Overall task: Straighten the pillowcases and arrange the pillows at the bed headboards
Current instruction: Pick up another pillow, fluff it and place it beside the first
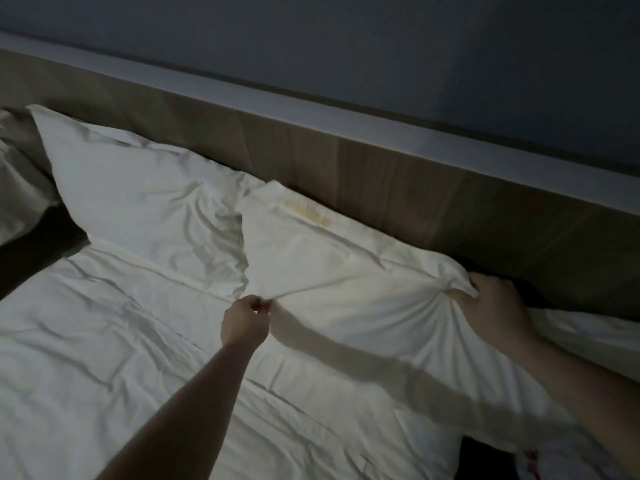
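A white pillow [332, 268] in a creased pillowcase lies against the wooden headboard [398, 188], with a faint yellow mark near its top edge. My left hand [244, 322] pinches the pillowcase's near left corner. My right hand [491, 306] grips its bunched right corner beside the headboard. The fabric is pulled taut between both hands. A second white pillow [138, 192] leans against the headboard to the left, wrinkled, touching the first one.
A wrinkled white duvet [121, 341] covers the bed in front of the pillows. Part of another pillow [17, 181] shows at the far left, past a dark gap. A pale ledge [311, 112] tops the headboard under a dark wall.
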